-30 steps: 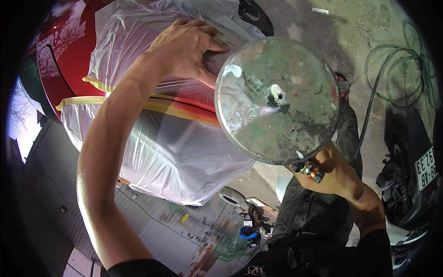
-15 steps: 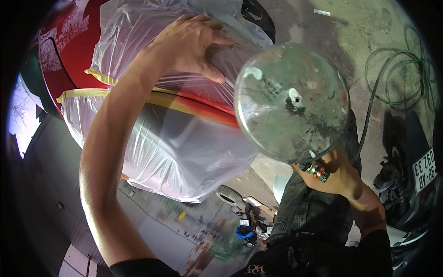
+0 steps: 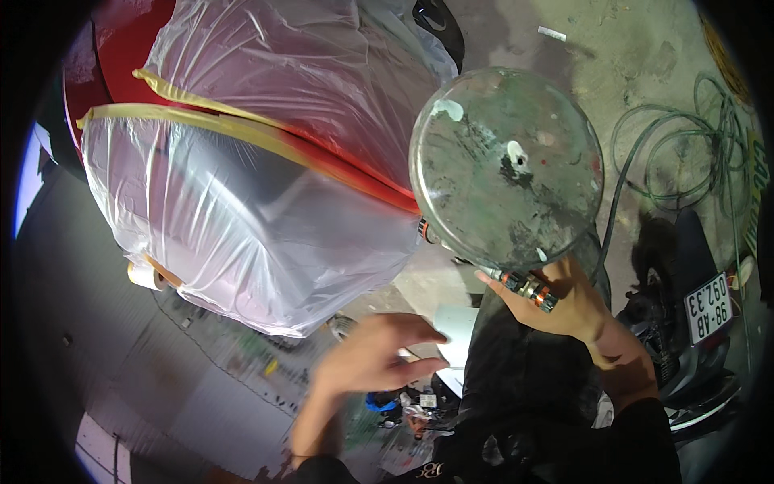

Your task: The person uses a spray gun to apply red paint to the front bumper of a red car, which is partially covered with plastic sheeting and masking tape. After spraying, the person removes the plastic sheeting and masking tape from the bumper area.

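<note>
My right hand [image 3: 564, 310] is closed round a spray gun, most of which is hidden under its wide round paint cup [image 3: 508, 173]. The cup's worn, paint-stained lid faces up at me, and black-and-orange adjusting knobs [image 3: 528, 290] stick out beside my fingers. My left hand [image 3: 375, 355] hangs low in the middle, slightly blurred, fingers apart and holding nothing. To the left lies a red car panel [image 3: 355, 173], a narrow bare strip between two clear plastic sheets [image 3: 290, 234] edged with yellow masking tape [image 3: 210, 121]. The gun's nozzle end shows beside the strip's near end.
A green hose [image 3: 685, 153] lies coiled on the concrete floor at right, near a parked motorbike with a white number plate [image 3: 709, 308]. A roll [image 3: 145, 274] hangs at the sheet's lower left edge. A pale panel [image 3: 458, 335] stands beyond my left fingers.
My left hand has come off the upper plastic sheet and moved down toward my body. The spray gun stays in my right hand, and the view has shifted slightly.
</note>
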Demonstrator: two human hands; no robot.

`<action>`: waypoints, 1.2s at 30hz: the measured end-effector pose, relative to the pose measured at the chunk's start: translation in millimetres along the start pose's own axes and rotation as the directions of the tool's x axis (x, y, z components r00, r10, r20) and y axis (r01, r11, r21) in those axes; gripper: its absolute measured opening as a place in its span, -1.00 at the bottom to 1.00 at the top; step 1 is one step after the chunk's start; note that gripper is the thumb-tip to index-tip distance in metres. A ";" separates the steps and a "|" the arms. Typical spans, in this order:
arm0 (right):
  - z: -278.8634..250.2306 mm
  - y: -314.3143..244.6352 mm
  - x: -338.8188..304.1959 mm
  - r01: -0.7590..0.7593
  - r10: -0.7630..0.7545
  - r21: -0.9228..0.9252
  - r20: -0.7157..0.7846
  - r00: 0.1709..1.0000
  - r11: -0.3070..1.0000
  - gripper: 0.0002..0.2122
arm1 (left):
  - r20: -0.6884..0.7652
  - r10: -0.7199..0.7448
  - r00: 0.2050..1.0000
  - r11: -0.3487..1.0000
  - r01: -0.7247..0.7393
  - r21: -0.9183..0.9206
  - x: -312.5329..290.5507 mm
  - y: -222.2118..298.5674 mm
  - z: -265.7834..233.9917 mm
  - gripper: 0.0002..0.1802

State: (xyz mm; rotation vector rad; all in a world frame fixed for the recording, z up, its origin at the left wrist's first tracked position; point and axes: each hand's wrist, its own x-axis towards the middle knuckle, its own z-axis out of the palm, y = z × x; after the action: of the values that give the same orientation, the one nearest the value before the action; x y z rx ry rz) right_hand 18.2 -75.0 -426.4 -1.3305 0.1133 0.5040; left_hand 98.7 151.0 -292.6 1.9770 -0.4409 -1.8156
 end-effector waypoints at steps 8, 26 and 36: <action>25.2 12.8 1.7 0.035 -0.044 -0.052 -0.179 0.983 0.998 -0.81 | -0.232 -0.368 0.901 0.930 0.357 -0.090 191.0 -235.4 350.7 0.11; 44.2 62.6 -28.7 0.040 -0.061 -0.108 -0.195 0.979 0.993 -0.53 | -0.172 -0.798 0.577 0.602 0.763 -0.233 264.0 -158.7 352.7 0.31; 49.6 46.6 -22.8 0.077 -0.108 -0.258 -0.109 0.988 0.963 -0.58 | -0.148 -0.806 0.573 0.591 0.766 -0.252 264.6 -151.1 353.8 0.44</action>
State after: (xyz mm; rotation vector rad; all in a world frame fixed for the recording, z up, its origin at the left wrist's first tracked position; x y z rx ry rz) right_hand -31.4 -27.7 -447.6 -1.6102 0.0888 0.3651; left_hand -234.4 117.5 -618.1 2.4406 0.8146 -1.9022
